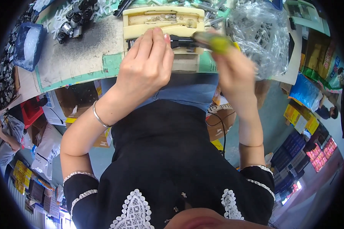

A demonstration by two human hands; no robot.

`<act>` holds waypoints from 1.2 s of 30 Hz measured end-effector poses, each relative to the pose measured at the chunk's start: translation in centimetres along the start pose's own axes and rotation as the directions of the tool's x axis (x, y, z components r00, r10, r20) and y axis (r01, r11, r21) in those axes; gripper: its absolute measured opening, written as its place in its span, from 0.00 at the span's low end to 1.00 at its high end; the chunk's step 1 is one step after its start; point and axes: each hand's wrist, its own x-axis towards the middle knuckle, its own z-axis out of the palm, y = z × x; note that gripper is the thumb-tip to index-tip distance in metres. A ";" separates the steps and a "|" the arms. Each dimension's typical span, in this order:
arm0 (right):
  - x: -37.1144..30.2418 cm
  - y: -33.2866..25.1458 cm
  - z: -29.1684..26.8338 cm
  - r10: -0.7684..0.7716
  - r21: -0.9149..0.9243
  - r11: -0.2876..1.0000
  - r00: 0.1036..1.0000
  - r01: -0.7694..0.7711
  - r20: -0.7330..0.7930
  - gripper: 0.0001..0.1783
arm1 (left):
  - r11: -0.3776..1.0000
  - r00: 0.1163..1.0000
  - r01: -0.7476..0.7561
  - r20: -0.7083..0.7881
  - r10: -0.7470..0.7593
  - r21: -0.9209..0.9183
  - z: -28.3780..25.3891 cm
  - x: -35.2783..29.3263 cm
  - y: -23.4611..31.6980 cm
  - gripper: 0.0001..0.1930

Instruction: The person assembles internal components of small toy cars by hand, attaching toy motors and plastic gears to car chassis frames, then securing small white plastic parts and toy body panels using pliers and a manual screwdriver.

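Note:
A cream fixture (162, 32) with recesses lies at the near edge of the workbench. A long black part (181, 41) rests along its near side. My left hand (147, 63) lies over the left end of that part, fingers together and pressing down, partly hiding it. My right hand (235, 66), smeared by motion, is closed round a tool with a dark body and a yellow-green portion (219, 44). The tool's dark end reaches the right end of the black part; its exact kind is too blurred to tell.
Black and metal cylindrical parts (75, 20) lie in a heap at the far left, near a blue tray (28, 47) with a clear bag in it. A clear plastic bag of small grey parts (260, 38) sits to the right. Cardboard boxes (78, 97) stand below the bench.

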 end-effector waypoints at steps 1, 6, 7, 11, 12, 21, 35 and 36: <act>0.0 0.1 0.1 0.040 -0.076 0.996 0.999 -0.037 0.036 0.11 | 1.000 1.000 0.000 -0.002 0.000 0.001 0.0 -0.1 -0.1 0.07; -1.2 -1.0 -1.7 0.295 0.225 0.939 0.943 -0.258 -0.151 0.10 | 0.997 0.998 0.030 -0.053 -0.034 -0.067 0.0 0.0 -0.1 0.08; -1.2 -0.3 -1.0 0.293 0.226 0.940 0.944 -0.255 -0.152 0.10 | 0.997 0.998 0.031 -0.054 -0.034 -0.064 0.0 -0.1 -0.1 0.08; -0.3 1.2 -0.6 0.295 0.018 0.955 0.954 -0.297 0.058 0.12 | 0.968 0.987 0.148 -0.034 -0.158 -0.202 -0.1 0.0 -0.2 0.09; 0.1 0.6 -1.1 0.242 0.084 0.967 0.970 -0.240 -0.007 0.11 | 0.948 0.977 0.194 -0.034 -0.209 -0.253 -0.4 -0.1 0.0 0.10; 5.2 -2.5 2.7 -0.186 0.020 0.983 0.969 0.185 0.160 0.05 | 0.937 0.950 0.309 0.004 -0.313 -0.161 0.1 -3.3 4.7 0.06; 3.5 -3.8 2.8 -0.195 0.012 0.981 0.967 0.196 0.161 0.14 | 0.933 0.922 0.354 0.189 -0.337 -0.061 0.4 -4.2 6.9 0.03; 3.8 -3.2 3.3 -0.202 -0.042 0.976 0.964 0.213 0.175 0.12 | 0.926 0.913 0.371 0.207 -0.351 -0.065 0.4 -4.1 6.7 0.03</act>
